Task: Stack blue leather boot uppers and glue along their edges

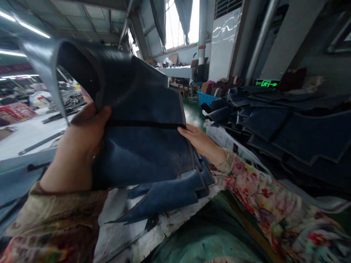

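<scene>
A large dark blue leather-like piece [142, 153] is held up in front of me, with a black strip running across its middle. Its upper left part curls over in a loop. My left hand [89, 128] grips the piece at its left side, thumb on the face. At the right edge, by the end of the black strip, my right hand [194, 137] pinches it. Below it, more blue cut pieces [170, 197] lie stacked on a white covered surface [115, 233].
Many dark blue pieces [298, 120] are piled at the right, above a white crate [233, 142]. A blue bin [205, 98] stands behind. At the left is a white table [33, 128] with black strips and a red box [16, 112].
</scene>
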